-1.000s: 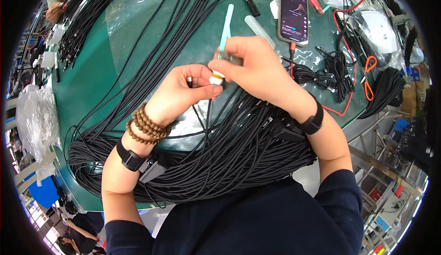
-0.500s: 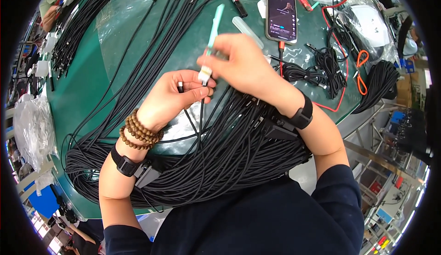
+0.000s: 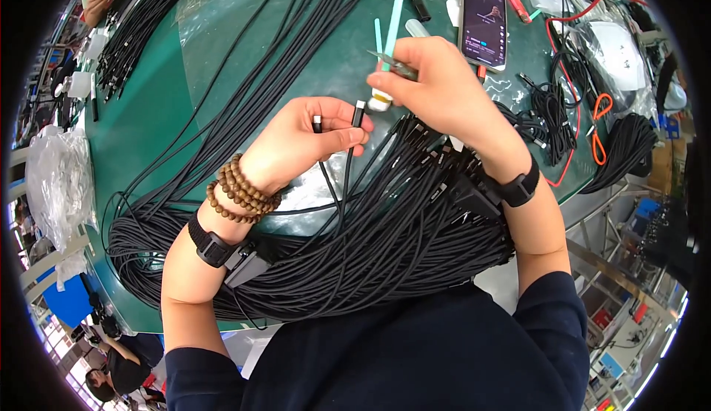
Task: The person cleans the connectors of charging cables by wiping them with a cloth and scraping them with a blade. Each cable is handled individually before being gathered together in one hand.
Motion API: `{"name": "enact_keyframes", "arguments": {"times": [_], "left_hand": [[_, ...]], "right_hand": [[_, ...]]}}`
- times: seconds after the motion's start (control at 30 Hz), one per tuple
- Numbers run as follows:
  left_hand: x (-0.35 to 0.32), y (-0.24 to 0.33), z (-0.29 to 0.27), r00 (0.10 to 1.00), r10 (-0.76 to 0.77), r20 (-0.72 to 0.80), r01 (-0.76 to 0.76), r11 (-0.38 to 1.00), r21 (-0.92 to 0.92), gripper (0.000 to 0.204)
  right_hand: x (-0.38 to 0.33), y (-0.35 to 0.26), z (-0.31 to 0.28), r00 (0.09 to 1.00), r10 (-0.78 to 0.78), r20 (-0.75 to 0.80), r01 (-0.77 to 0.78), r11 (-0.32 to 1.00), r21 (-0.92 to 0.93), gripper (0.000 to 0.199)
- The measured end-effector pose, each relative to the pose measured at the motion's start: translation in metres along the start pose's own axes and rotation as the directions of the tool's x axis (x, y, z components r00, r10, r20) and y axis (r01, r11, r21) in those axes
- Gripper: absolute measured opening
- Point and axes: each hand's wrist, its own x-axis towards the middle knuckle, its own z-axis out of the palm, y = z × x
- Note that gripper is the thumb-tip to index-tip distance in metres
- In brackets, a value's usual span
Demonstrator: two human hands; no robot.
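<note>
Cable ends point(image 3: 358, 113): two black connector tips, pinched upright between thumb and fingers of the left hand point(image 3: 300, 144), above the middle of the green desk point(image 3: 148, 115); their leads run down into the cable bundle point(image 3: 333, 255) along the desk's near edge.

Small white-and-yellow piece point(image 3: 380, 102): held just beside the right-hand tip by the right hand point(image 3: 437, 89), which is also closed on a thin grey tool point(image 3: 392, 64).

Handling note: the tips are best kept steady and apart, with the piece aligned squarely before pressure is applied.

Surroundings: pale blue sticks point(image 3: 392, 18) behind the hands; phone point(image 3: 483, 22) near the far edge; red and orange wires point(image 3: 585, 115) toward the right edge.
</note>
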Motion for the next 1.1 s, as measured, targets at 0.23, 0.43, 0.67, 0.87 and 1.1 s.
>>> {"name": "enact_keyframes", "arguments": {"times": [0.23,0.43,0.67,0.87,1.1], "left_hand": [[0.000,-0.001,0.000,1.000,0.004,0.031,-0.003,1.000,-0.024,0.018],[0.000,-0.003,-0.004,1.000,0.027,0.002,-0.027,0.999,-0.036,0.020],[0.002,-0.007,-0.003,1.000,0.017,0.007,-0.016,0.993,-0.114,0.021],[0.003,-0.006,-0.003,1.000,0.023,0.013,-0.021,0.994,-0.111,0.021],[0.002,-0.007,-0.004,0.999,0.033,-0.004,-0.033,0.998,-0.054,0.022]], "right_hand": [[-0.001,0.003,0.006,0.996,-0.089,-0.019,0.090,0.995,0.042,0.010],[-0.002,0.002,-0.013,0.998,0.017,0.053,-0.015,0.999,-0.028,0.009],[-0.004,0.004,0.005,0.999,-0.016,-0.038,0.023,0.981,0.194,0.011],[-0.001,0.000,0.007,0.997,-0.001,-0.083,0.021,0.971,0.239,0.010],[-0.002,-0.001,-0.003,0.996,0.014,-0.091,0.004,0.981,0.194,0.011]]}}
